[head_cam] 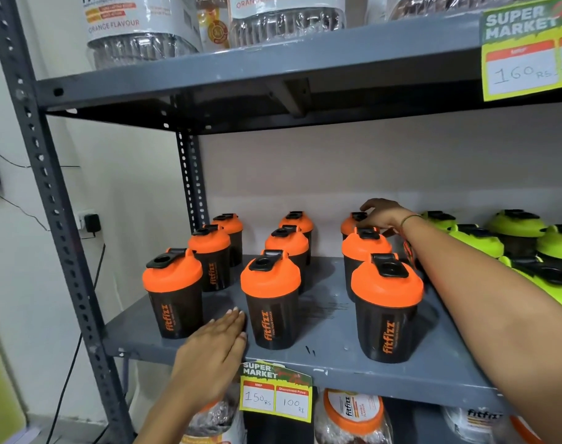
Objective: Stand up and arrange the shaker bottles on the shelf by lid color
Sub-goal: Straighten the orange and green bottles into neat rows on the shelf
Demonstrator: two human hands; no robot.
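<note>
Several black shaker bottles with orange lids [270, 299] stand upright in three rows on the grey shelf [331, 357]. To the right stand several bottles with green lids [517, 224]. My left hand [209, 357] lies flat and open on the shelf's front edge, between the two front left orange bottles. My right hand [384, 214] reaches to the back of the shelf, its fingers resting on the lid of the rear orange bottle [353, 221] in the right row. Whether it grips that lid I cannot tell. My right forearm hides part of the shelf between the orange and green groups.
A slotted grey upright [49, 193] frames the shelf on the left. Large jars stand on the shelf above [138, 30] and below [353, 418]. A price tag [276, 392] hangs from the shelf's front edge; another [526, 49] hangs at the upper right.
</note>
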